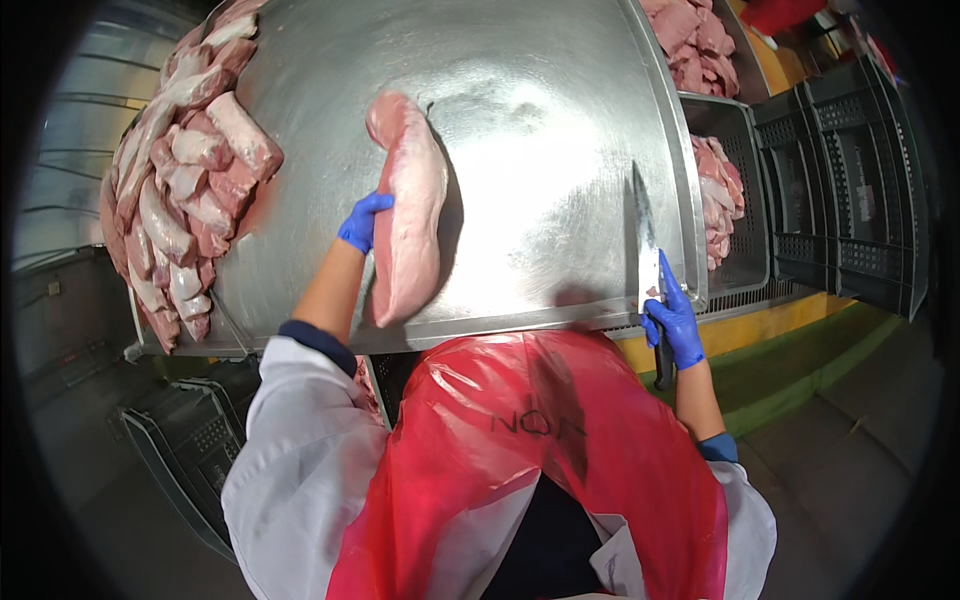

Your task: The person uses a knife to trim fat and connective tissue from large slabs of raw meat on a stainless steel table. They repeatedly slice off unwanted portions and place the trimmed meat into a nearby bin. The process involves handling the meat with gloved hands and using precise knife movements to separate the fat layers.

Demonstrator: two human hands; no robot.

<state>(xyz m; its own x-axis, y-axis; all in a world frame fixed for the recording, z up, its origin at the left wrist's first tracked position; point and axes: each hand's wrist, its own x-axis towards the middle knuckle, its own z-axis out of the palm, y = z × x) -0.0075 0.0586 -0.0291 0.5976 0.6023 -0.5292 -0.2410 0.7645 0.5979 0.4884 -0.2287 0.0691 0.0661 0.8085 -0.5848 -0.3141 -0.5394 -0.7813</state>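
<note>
My left hand (pixel 362 222), in a blue glove, grips a long piece of pork loin (pixel 412 215) by its left side. Part of the fingers is hidden by the meat. The piece stands lengthwise over the steel table (pixel 540 200), its narrower end curled at the far side and a shadow along its right. At the table's right front edge my right hand (pixel 680 318), also blue-gloved, is closed around a knife (pixel 645 225). The blade points away from me over the table, and the black handle end shows below the fingers.
A large heap of meat pieces (pixel 185 190) covers the table's left side. Beyond the raised right rim are a crate with meat (pixel 715 195), another container of meat (pixel 695 45) and dark empty crates (pixel 840 185). More dark crates (pixel 195 440) stand low at the left.
</note>
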